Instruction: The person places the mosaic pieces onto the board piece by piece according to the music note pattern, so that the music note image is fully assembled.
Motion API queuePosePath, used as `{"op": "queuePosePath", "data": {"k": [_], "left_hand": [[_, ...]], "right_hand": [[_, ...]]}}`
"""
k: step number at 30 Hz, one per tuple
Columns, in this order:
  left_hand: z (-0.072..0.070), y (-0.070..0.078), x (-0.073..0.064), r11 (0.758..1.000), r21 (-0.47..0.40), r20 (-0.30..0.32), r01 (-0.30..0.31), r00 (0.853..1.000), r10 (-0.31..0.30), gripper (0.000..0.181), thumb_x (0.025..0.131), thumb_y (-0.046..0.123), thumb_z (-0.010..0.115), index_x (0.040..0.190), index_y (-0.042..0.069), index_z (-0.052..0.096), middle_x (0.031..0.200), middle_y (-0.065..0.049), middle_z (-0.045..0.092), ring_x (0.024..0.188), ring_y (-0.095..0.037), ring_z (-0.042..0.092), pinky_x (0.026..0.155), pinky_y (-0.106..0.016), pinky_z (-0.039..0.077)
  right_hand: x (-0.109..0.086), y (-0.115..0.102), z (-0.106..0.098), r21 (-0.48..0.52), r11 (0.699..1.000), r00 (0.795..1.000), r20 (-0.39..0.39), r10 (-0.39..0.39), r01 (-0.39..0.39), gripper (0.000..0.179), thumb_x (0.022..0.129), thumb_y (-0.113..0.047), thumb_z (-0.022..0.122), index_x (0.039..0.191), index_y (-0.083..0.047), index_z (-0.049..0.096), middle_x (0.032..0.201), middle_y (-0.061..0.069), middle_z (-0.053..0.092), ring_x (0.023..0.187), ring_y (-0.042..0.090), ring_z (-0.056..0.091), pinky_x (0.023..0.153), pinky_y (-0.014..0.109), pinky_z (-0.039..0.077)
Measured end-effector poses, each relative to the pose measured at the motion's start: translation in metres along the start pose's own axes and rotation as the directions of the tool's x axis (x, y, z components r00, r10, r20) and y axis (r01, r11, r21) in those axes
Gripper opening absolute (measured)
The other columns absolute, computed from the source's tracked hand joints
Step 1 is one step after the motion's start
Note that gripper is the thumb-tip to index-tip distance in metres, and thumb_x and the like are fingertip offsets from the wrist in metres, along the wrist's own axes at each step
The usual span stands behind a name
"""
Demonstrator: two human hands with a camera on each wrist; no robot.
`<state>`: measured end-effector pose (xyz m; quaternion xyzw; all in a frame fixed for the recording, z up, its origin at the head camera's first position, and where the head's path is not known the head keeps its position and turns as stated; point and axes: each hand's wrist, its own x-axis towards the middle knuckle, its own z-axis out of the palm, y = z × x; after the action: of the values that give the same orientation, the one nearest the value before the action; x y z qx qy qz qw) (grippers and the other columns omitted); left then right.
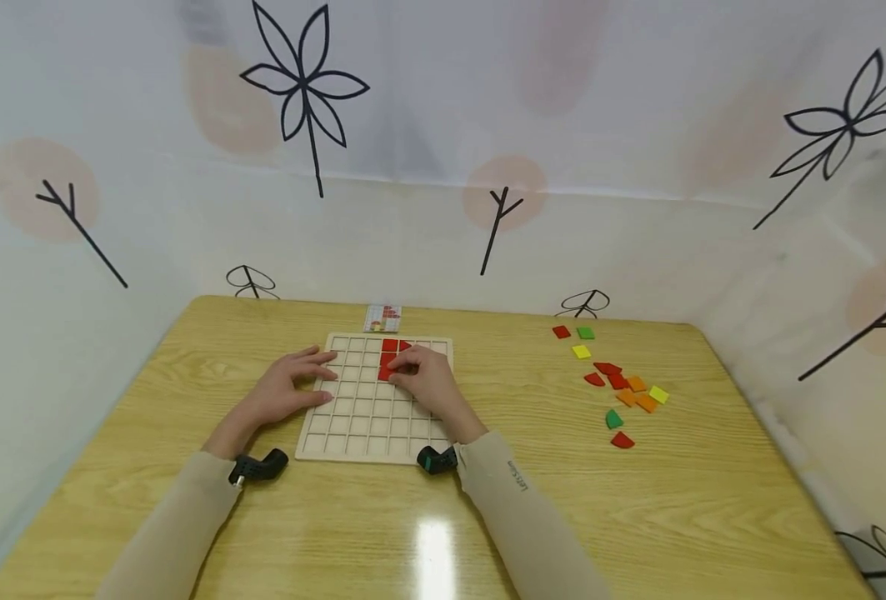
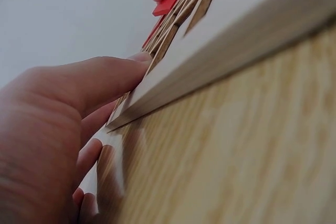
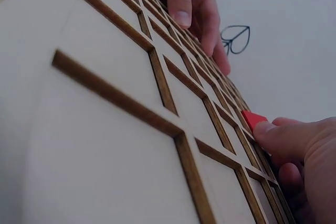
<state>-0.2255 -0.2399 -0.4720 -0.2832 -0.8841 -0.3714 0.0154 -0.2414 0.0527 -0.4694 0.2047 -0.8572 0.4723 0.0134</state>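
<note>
1. From my remote seat, I had a gridded wooden board (image 1: 341, 423) left of centre on the desk (image 1: 518, 517), with a small printed card (image 1: 382, 318) just beyond its far edge.
2. Right hand (image 1: 426, 382) reached over the board's far right part. Its fingers pinched a red tile (image 2: 166, 4) above the grid. The left wrist view showed the tile tilted; I couldn't tell whether an edge already sat in a cell.
3. Left hand (image 1: 285, 387) lay spread and relaxed at the board's left edge, thumb (image 2: 105, 74) touching the rim, gripping nothing I could make out.
4. Red pieces (image 1: 389, 345) sat in far cells, close beyond the pinched tile.
5. Loose pieces (image 1: 618, 382) in red, orange, yellow and green lay on the right, well apart from the board, some touching.
6. Main risk, I judged: the tile catching on a cell wall if lowered at that tilt, then flipping or slipping from so narrow a pinch.
7. Second: knuckles brushing the neighbouring red pieces and lifting one, as the cells looked shallow.
8. Third: a hard press skidding the board, since the left hand's touch looked light.
</note>
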Motion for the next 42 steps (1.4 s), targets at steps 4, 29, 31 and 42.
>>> {"op": "queuePosePath", "data": {"k": [4,29,31,42], "left_hand": [[0.0014,0.0008,0.0005,1.000,-0.004,0.002,-0.006,1.000,0.006,0.032,0.085,0.020,0.080,0.115,0.011,0.074,0.147,-0.011,0.052,0.143,-0.040,0.031,0.113,-0.063,0.021],[0.0029,-0.0007,-0.0013,0.999,0.030,-0.017,0.023,1.000,-0.022,0.030,0.086,0.021,0.079,0.115,0.013,0.074,0.147,-0.009,0.052,0.143,-0.038,0.032,0.113,-0.062,0.021],[0.0033,-0.0014,-0.0012,0.999,0.031,-0.017,0.022,1.000,-0.022,0.030,0.086,0.021,0.079,0.115,0.013,0.074,0.147,-0.009,0.052,0.143,-0.038,0.032,0.113,-0.062,0.022],[0.0024,0.0000,-0.0008,0.999,0.035,-0.020,0.004,1.000,-0.003,0.030,0.087,0.021,0.079,0.115,0.013,0.074,0.147,-0.010,0.052,0.142,-0.039,0.033,0.113,-0.062,0.022]], "right_hand": [[-0.0011,0.0014,-0.0007,-0.017,1.000,1.000,0.005,0.013,-0.013,0.012,0.089,-0.012,0.077,0.100,-0.014,0.078,0.106,-0.003,0.068,0.095,0.014,0.062,0.080,0.027,0.053],[-0.0002,-0.0029,0.0007,-0.052,0.998,1.000,0.009,-0.020,0.020,0.007,0.089,-0.010,0.076,0.095,-0.008,0.080,0.110,0.001,0.069,0.107,0.020,0.062,0.089,0.030,0.052],[0.0000,-0.0027,0.0010,-0.057,0.998,1.000,0.017,-0.016,0.017,0.007,0.089,-0.011,0.076,0.095,-0.008,0.080,0.111,0.000,0.069,0.109,0.019,0.062,0.090,0.031,0.052],[-0.0005,-0.0018,-0.0001,-0.033,0.999,0.999,0.018,-0.029,0.030,0.009,0.091,-0.010,0.074,0.099,-0.009,0.079,0.110,0.000,0.070,0.107,0.018,0.063,0.089,0.030,0.053]]}}
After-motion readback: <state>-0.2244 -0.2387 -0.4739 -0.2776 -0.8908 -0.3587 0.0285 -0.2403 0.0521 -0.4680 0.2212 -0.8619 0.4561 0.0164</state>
